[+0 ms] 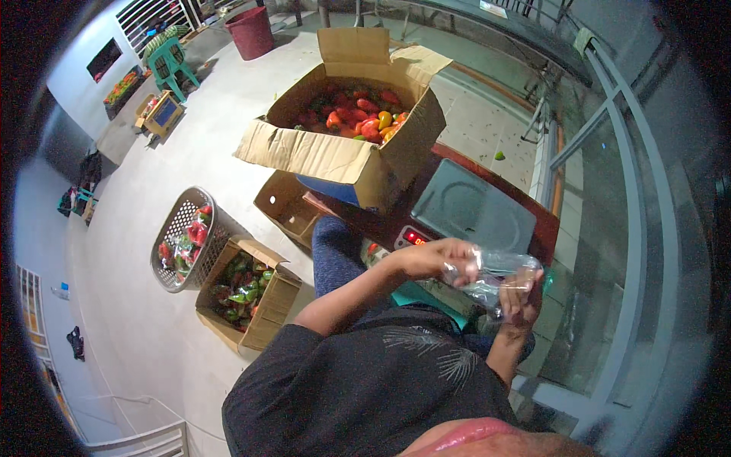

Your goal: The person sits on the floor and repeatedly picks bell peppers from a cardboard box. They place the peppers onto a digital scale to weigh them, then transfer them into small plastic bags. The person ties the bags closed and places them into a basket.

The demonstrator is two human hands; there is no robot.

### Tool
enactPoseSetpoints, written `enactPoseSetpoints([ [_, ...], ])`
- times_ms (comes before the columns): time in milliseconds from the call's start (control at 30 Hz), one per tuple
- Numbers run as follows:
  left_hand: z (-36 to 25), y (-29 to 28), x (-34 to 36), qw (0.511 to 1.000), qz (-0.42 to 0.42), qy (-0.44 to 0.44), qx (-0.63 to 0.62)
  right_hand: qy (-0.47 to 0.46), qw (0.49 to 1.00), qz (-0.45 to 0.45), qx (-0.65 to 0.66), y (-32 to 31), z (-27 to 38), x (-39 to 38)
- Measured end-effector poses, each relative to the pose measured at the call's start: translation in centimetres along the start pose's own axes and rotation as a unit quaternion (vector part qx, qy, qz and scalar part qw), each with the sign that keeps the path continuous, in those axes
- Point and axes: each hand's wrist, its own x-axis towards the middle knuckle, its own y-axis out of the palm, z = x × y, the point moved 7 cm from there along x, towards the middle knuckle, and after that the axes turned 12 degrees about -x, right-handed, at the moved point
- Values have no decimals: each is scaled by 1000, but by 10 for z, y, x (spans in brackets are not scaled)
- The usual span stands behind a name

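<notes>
Both of my hands grip a clear plastic bag (487,263) just in front of a digital scale (472,206) with a grey plate and a lit red display. My left hand (445,259) pinches the bag's left part with bent fingers. My right hand (519,297) holds its right side, fingers curled and seen partly through the plastic. No contents show inside the bag. Beyond my hands, a large open cardboard box (304,150) holds several red, orange and green peppers (369,126), beside the scale on a reddish-brown board (544,232).
At left are a plastic basket (164,270) and a carton (270,305), both holding bagged peppers, and a smaller carton (270,202). Railings and glass (632,228) line the right. Farther back stand a red bin (250,34), a green chair (169,65) and a dark table (518,42).
</notes>
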Motion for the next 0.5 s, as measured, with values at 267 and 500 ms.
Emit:
enactPoseSetpoints([
  [267,-20,-8,-6,965,-130,97,-205,71,971,20,-229,38,-8,11],
  [500,-12,-29,-25,989,-128,32,-61,-52,975,74,-205,51,15,12],
])
